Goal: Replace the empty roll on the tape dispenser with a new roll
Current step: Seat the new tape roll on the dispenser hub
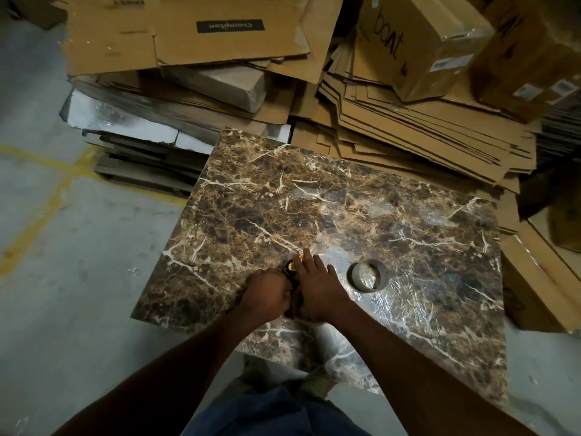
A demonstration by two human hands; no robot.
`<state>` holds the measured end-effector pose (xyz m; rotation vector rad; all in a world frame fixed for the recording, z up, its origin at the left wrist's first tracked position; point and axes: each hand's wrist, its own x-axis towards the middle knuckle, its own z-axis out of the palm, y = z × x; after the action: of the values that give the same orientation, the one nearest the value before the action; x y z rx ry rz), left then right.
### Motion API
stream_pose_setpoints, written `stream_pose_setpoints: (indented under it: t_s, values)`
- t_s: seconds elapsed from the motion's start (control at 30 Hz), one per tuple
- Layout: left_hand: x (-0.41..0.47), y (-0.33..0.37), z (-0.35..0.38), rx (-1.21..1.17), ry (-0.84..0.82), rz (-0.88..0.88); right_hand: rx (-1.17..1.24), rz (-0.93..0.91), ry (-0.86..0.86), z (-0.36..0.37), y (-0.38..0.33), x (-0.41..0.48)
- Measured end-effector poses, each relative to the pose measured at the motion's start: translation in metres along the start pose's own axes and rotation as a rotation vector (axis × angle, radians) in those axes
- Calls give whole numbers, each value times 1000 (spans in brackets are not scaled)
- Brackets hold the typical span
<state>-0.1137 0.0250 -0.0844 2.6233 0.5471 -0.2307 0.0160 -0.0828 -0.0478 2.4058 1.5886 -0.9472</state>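
Note:
On the brown marble-patterned table (393, 215), both of my hands are on the tape dispenser (290, 268), a black and yellow tool that is mostly hidden beneath them. My left hand (267, 294) is closed around its near end. My right hand (317, 287) lies over it with the fingers spread forward. A roll of tape (368, 275) with a brown core lies flat on the table just to the right of my right hand, apart from it. Whether a roll sits on the dispenser is hidden.
Stacks of flattened cardboard (408, 143) and cardboard boxes (424, 42) crowd the far and right sides of the table. To the left is grey concrete floor (63, 247) with yellow lines. The table surface is covered in crinkled clear film.

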Motion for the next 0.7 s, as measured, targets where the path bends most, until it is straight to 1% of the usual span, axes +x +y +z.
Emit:
stream_pose_setpoints:
  t_s: [0.1,0.2,0.27,0.3,0.37,0.47,0.7]
  values:
    - [3,-1,-1,-57,-3,4,48,-4,-12,1,1,2]
    - [8,-5,-1,-128,-19,-67,269,-14,-21,-11,13,11]
    - [9,-7,-1,-154,-10,-72,429,-16,30,-19,20,13]
    - [9,-8,-2,-163,-3,-62,468,-1,65,-21,23,14]
    - [8,-11,-3,-162,7,-45,425,31,104,-23,24,17]
    - [10,-16,-2,-125,15,-39,374,65,69,-24,21,19]
    - [11,-17,2,-81,58,25,180,11,31,-32,14,26]
